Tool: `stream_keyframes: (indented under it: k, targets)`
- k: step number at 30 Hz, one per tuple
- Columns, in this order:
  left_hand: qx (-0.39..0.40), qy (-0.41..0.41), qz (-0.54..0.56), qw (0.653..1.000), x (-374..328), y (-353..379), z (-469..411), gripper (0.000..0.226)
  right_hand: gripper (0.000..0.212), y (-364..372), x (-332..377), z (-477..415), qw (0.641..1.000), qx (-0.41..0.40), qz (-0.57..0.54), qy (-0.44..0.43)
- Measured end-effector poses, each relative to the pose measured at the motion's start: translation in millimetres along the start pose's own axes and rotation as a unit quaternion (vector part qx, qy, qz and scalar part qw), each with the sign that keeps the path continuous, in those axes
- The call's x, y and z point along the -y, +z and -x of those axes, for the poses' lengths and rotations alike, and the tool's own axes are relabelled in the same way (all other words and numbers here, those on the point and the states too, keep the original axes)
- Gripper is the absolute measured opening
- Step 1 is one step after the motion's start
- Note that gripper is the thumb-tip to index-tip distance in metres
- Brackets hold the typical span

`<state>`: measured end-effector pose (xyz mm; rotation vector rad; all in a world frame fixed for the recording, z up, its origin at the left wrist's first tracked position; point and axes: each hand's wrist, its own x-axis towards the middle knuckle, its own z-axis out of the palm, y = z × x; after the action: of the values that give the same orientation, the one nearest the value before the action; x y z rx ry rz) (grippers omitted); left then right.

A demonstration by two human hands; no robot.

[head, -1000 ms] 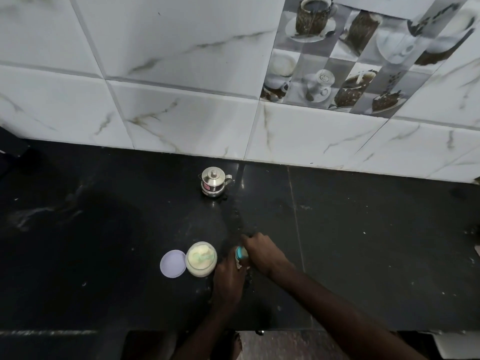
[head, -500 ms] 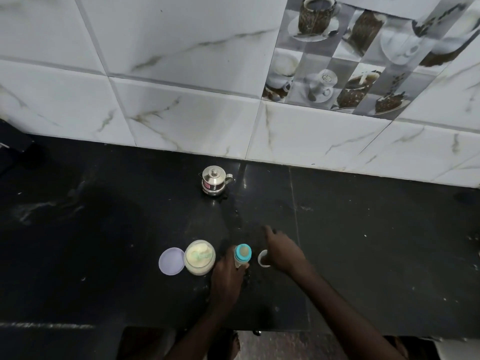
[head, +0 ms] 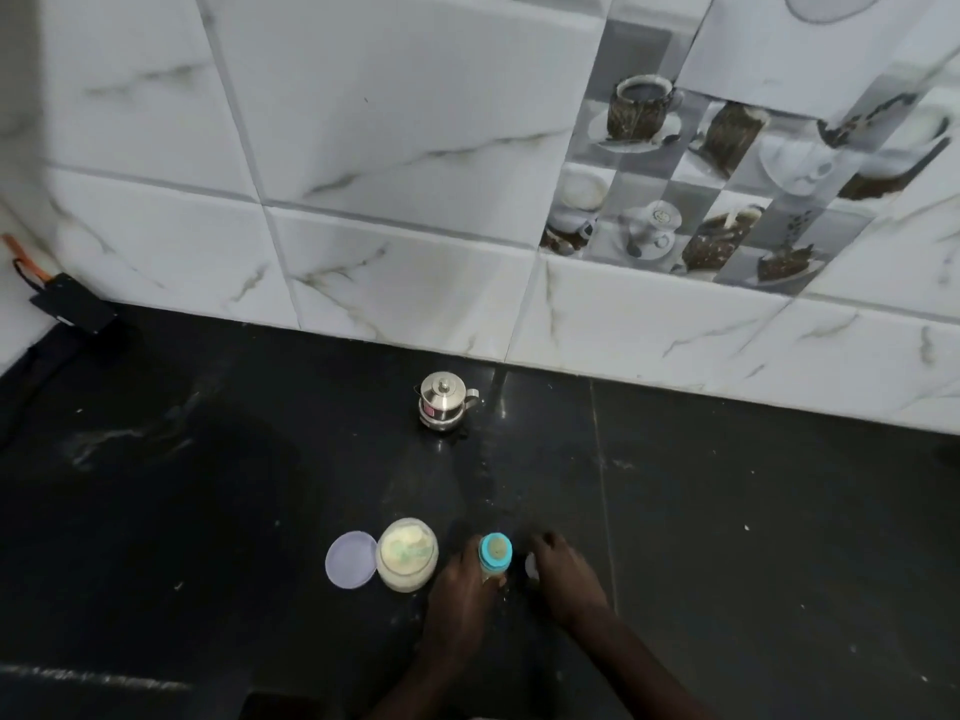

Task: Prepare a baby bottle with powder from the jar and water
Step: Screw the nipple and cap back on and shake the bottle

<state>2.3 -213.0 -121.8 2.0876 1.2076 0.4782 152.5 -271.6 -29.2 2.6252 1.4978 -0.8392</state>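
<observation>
**Two hands at one small bottle on a black counter**

One baby bottle stands upright near the front edge of the black counter, seen from above: a teal ring around a pale top, with a bit of clear body below. The left hand is wrapped around its side, gripping it. The right hand rests just beside the bottle on its right, fingers curled down over a small white object that is mostly hidden; I cannot tell whether the fingers grip it.

One open jar of pale yellowish powder sits just left of the bottle, and one round lilac lid lies flat, touching the jar's left side. One small lidded steel pot stands well behind, near the marbled white wall tiles.
</observation>
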Motion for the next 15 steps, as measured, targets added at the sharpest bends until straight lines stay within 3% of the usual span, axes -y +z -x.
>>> stream_keyframes:
  k: [3,7,12,15]
  targets:
    - [-0.005,0.011,0.010,1.000,-3,4,-3,0.042,0.036,-16,0,-1,0.985,-0.061,-0.150,0.063]
    - [-0.010,-0.008,0.040,0.999,-25,-9,-2,0.044,0.030,-45,7,0,0.919,-0.157,-0.346,0.106]
    - [-0.020,-0.012,0.092,0.995,-37,-25,-10,0.052,0.036,-66,14,-4,0.839,-0.165,-0.518,-0.011]
    - [-0.015,-0.003,0.074,0.997,-46,-35,-13,0.038,0.044,-72,16,0,0.835,-0.135,-0.527,-0.080]
